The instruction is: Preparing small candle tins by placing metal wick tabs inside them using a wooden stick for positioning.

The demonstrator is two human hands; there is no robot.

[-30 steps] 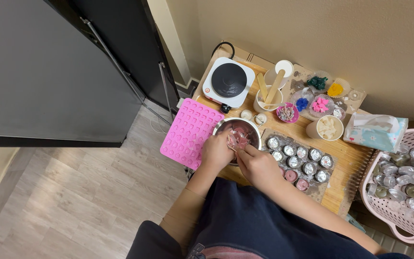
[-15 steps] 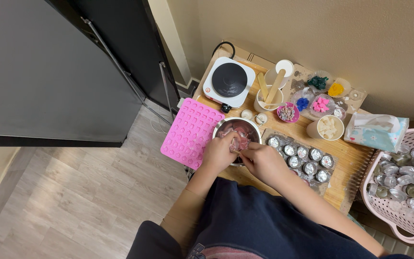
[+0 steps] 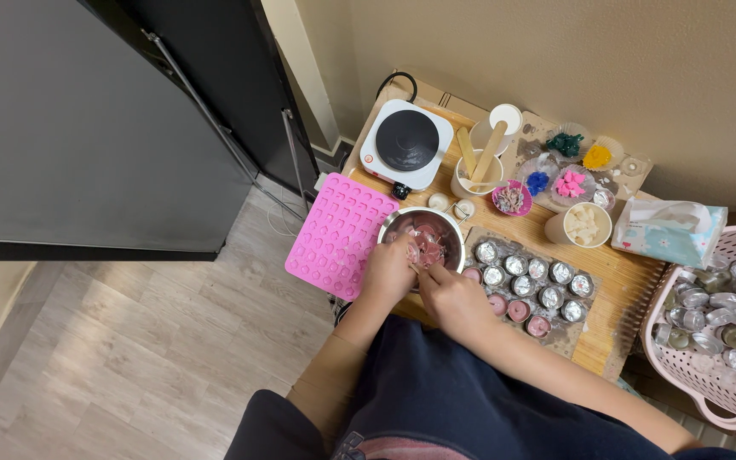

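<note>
From the head view, the left hand [image 3: 388,271] and right hand [image 3: 456,300] are meeting over the metal bowl [image 3: 423,236], fingers pinching what looks like a pink wax piece [image 3: 427,249]; both grips are closing on it, seemingly breaking it up. The next move calls for steady, small pinches. Left of the grip, a pink silicone mould [image 3: 339,234] is lying on the wooden tabletop [image 3: 619,285]; beyond, a small hotplate [image 3: 407,143]; below, pale plank flooring [image 3: 129,358].

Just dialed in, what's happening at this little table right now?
A person has both hands at a steel bowl of pinkish wax pieces: the left hand at its near rim, the right hand reaching in beside it. A pink silicone mould lies left of the bowl, rows of foil tealight cups to the right.
</note>
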